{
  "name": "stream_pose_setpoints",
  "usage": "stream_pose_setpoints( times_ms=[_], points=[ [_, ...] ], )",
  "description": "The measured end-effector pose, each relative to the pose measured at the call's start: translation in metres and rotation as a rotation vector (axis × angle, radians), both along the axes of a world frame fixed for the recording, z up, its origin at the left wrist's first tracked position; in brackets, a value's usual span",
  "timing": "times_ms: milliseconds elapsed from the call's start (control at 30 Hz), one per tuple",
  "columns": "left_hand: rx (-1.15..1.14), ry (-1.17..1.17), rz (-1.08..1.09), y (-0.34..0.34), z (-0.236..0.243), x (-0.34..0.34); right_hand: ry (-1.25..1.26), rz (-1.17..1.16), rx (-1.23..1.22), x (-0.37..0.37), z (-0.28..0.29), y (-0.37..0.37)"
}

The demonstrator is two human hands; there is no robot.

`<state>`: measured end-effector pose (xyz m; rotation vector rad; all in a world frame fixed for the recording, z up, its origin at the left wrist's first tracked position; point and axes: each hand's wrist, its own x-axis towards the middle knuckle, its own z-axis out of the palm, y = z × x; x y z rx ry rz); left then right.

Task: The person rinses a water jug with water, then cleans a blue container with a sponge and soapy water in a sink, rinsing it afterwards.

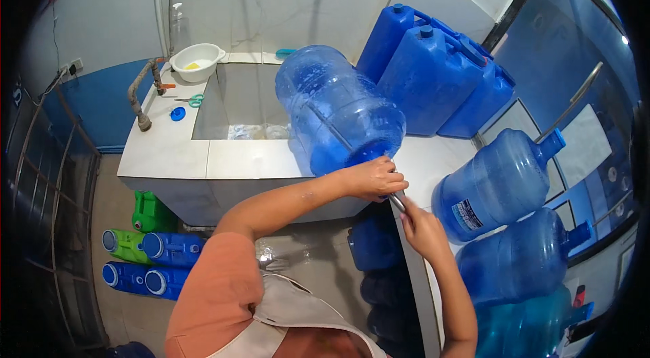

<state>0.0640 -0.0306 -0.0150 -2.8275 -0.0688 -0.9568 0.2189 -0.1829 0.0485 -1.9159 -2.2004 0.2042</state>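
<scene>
A large clear-blue water jug lies tilted on the sink's front right corner, its mouth end toward me. A thin metal rod runs out of the mouth end, and a straight dark length shows inside through the wall. My left hand is closed around the rod right by the jug's mouth, hiding the neck. Lower and to the right, my right hand grips the rod's outer end. What sits on the rod's inner end cannot be made out.
Blue jerrycans stand behind on the right; several water jugs line the right counter. Beside the sink are a white basin, scissors, a blue cap and a pipe tap. Green and blue containers stand on the floor.
</scene>
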Motion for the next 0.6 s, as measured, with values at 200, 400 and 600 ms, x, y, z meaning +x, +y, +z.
stream_pose_setpoints(
  times_ms=[200, 400, 600],
  points=[
    [-0.035, 0.031, -0.042, 0.001, 0.012, 0.004, 0.001, -0.193, 0.272, -0.023, -0.054, 0.019],
    [-0.002, 0.083, -0.065, 0.005, 0.005, 0.007, 0.065, -0.115, -0.054, -0.014, -0.038, 0.029],
    [0.0, 0.09, -0.205, 0.017, 0.003, 0.025, 0.527, -0.284, -0.128, 0.018, -0.067, -0.017]
  ],
)
